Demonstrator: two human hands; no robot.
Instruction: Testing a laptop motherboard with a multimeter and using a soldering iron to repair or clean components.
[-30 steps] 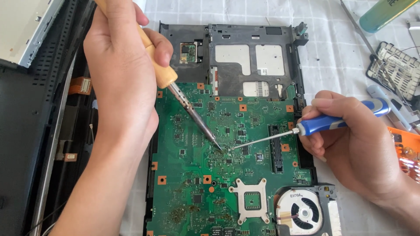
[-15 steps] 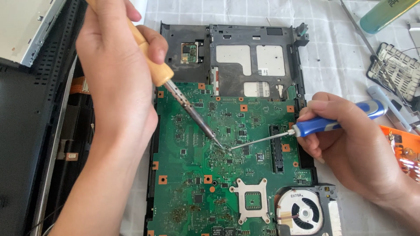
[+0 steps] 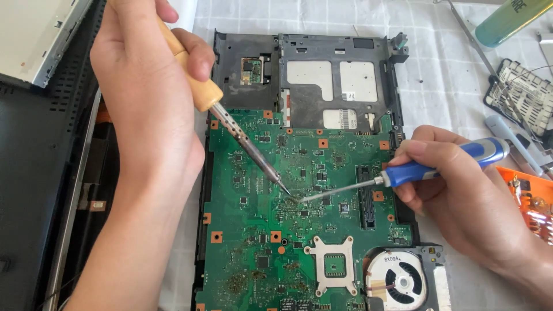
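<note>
Two hands: both gripping tools over the board.
Left hand (image 3: pixel 144 98): closed around wooden-handled soldering iron (image 3: pixel 242 135), tip on the board's middle.
Green circuit board (image 3: pixel 253 242): flat inside dark laptop chassis (image 3: pixel 247 52).
Right hand (image 3: pixel 466 201): fingers pinching blue-handled screwdriver (image 3: pixel 403 171), tip meeting the iron's.

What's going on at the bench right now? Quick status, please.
Left hand grips wooden-handled soldering iron, tip on green circuit board. Right hand holds blue screwdriver, tip beside the iron's. Nothing blocks the spot.
</note>
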